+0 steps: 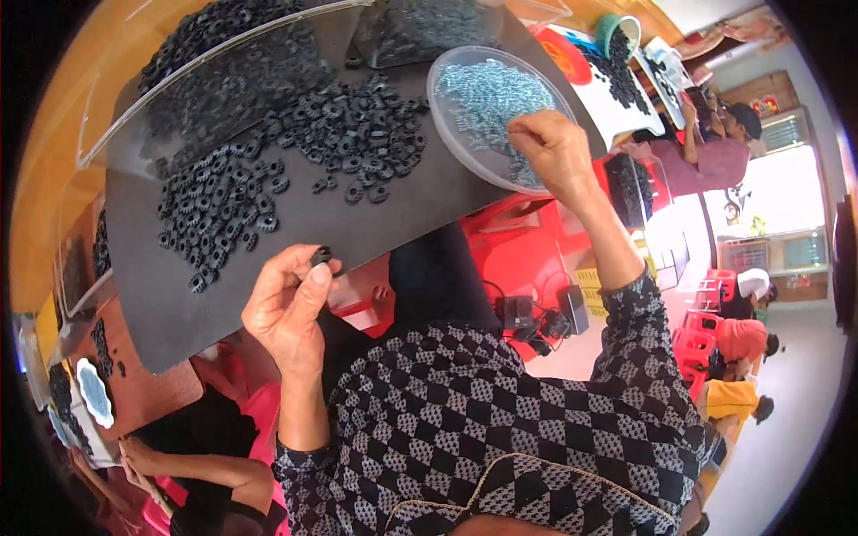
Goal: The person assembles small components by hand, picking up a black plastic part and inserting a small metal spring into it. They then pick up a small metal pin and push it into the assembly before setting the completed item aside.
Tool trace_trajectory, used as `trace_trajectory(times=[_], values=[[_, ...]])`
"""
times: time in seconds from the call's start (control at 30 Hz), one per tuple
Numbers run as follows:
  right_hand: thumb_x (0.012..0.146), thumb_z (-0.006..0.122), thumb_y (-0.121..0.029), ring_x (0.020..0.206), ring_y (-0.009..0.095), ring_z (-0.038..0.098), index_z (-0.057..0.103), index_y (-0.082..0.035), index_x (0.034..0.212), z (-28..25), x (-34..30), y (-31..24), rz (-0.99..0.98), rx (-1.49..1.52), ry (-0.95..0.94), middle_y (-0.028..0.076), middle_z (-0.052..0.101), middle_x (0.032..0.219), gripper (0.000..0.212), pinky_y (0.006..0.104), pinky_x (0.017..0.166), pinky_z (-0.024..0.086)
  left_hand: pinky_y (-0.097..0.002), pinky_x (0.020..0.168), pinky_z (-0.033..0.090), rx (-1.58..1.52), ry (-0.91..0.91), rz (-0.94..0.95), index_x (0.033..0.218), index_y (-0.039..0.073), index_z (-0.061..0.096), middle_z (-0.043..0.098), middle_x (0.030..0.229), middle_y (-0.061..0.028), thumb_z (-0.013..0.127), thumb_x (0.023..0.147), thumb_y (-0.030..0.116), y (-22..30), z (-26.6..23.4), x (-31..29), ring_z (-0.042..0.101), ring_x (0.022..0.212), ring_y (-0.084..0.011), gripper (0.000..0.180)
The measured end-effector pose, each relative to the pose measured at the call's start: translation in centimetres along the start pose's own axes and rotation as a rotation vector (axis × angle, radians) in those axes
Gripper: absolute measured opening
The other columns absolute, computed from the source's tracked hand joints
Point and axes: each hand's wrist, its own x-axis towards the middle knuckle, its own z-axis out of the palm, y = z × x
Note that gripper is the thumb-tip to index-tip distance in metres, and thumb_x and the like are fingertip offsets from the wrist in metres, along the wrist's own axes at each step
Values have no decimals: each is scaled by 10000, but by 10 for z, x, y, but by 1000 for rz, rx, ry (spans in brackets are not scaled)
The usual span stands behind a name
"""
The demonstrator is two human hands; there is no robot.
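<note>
Between the thumb and fingers of my left hand (286,313) is a small black toothed plastic ring (322,255), held just off the near edge of the dark tabletop (308,214). My right hand (554,154) is closed in a pinch over a round, clear shallow tray (440,125); what its fingertips hold, if anything, is too small to make out. Many tiny shiny pale-blue metal pieces (487,94) lie in that tray. Loose heaps of similar black rings (362,129) spread across the table, with another cluster (214,210) nearer my left hand.
Behind the heaps stands a clear bin (228,40) with more black parts. A second clear container (420,40) is beside it. Co-workers sit at tables to the left and right. Red stools (697,344) and a black power adapter with cables (518,313) are below right.
</note>
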Motion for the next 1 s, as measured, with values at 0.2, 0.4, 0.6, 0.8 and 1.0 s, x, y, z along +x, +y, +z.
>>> trace_trajectory(times=[0.2, 0.4, 0.6, 0.8, 1.0], values=[[702, 680, -85, 744, 285, 576, 638, -56, 782, 16, -1, 2, -154, -56, -149, 93, 595, 729, 95, 376, 658, 465, -254, 593, 524, 44, 20, -17, 969, -61, 616, 636, 829, -86, 649, 809, 4, 2, 3, -1, 634, 722, -164, 176], [701, 673, -92, 761, 284, 566, 613, -67, 769, 23, 3, 2, -260, -148, -155, 87, 549, 721, 94, 397, 640, 456, -198, 589, 468, 60, 24, 16, 988, -37, 625, 642, 803, -75, 659, 816, 5, 0, 5, -1, 574, 657, -90, 181], [715, 649, -93, 756, 292, 570, 592, -61, 754, 27, 5, 1, -262, -104, -180, 93, 559, 731, 76, 399, 645, 458, -208, 621, 476, 76, 21, -36, 996, -38, 621, 635, 825, -63, 662, 817, 7, 1, 3, -2, 595, 698, -101, 189], [770, 632, -12, 696, 239, 587, 576, -14, 846, 9, 9, -22, -162, 21, -99, 113, 576, 762, 95, 326, 626, 466, -213, 663, 482, 43, 21, -95, 1008, -47, 618, 649, 826, -69, 663, 822, 13, 5, 4, 1, 596, 701, -109, 200], [742, 620, -4, 744, 296, 568, 578, -25, 829, 8, 17, -107, -262, 452, -113, 111, 571, 773, 99, 373, 643, 455, -224, 652, 507, -29, 2, -74, 1002, -61, 619, 656, 833, -87, 652, 837, 13, 9, 5, 6, 610, 716, -115, 183]])
